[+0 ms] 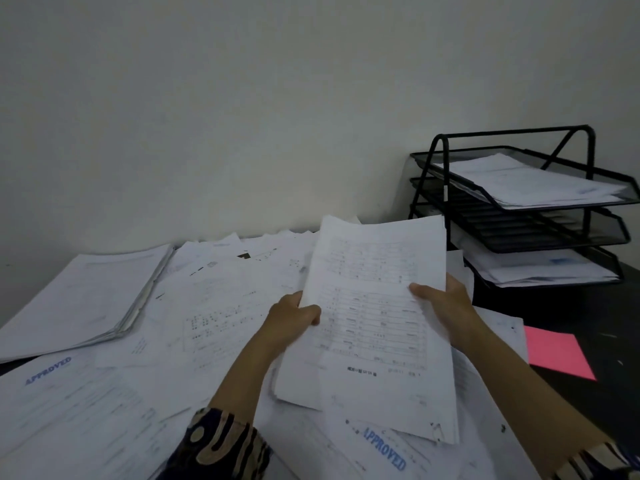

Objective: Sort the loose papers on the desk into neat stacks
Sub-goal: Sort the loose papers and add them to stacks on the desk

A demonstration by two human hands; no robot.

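I can read "APPROVED" in blue stamp ink on two loose sheets: one sheet at lower left (48, 370), another near the bottom edge by the right forearm (384, 448). Other print is too blurred to read; the top page of the held bundle (374, 306) shows ruled table rows and a short dark heading that sits upside down to me.

Left hand (294, 317) grips the bundle's left edge, thumb on top, fingers curled under. Right hand (446, 306) grips the right edge, thumb across the page, rest of the fingers behind the paper. Bundle is several thin white sheets, edges uneven, lifted above the loose papers (214, 306) that cover most of the desk (588, 306), which is dark w/ a matte top.

Far left lies a thicker stack (83, 299), squared, layered edge showing. At right, a black wire-mesh 3-tier tray rack (519, 230) w/ a tubular frame; paper in the top and bottom tiers, can't tell for the middle. A pink rectangular sheet (554, 351) lies flat on the desk near the right wrist. Sleeves are dark w/ tan pattern. Wall behind is plain, pale.
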